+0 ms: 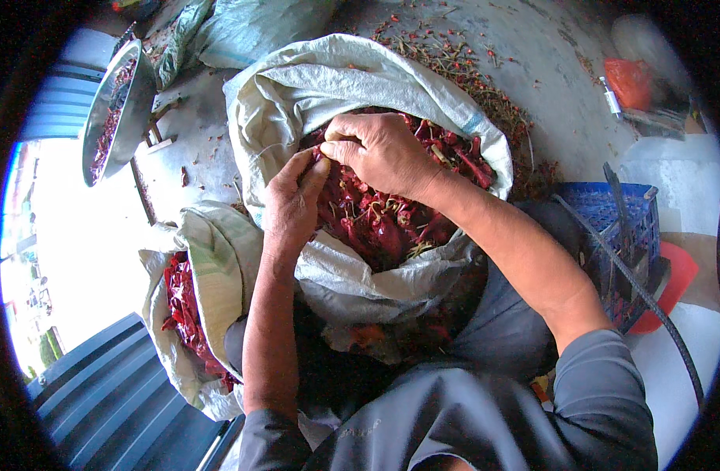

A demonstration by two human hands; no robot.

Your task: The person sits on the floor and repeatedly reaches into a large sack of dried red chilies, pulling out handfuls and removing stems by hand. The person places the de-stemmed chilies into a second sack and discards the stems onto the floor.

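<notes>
A large white woven plastic sack (377,88) with its rim rolled down stands before me, filled with dried red chili peppers (389,232), some with pale stems. Over its left part my left hand (295,191) and my right hand (374,150) meet at the fingertips. Thumb and index finger of each are pinched on a small dark red piece, probably a chili pepper; the fingers mostly hide it. A smaller woven sack (215,277) leans at my left and holds brighter red dried chilies (186,306).
Stems and chili scraps (483,88) litter the concrete floor beyond the sack. A metal bowl (130,126) with chilies stands at the upper left. At right are a blue plastic crate (642,206), a dark rod (648,294), a red plastic object (674,277) and an orange bag (627,82).
</notes>
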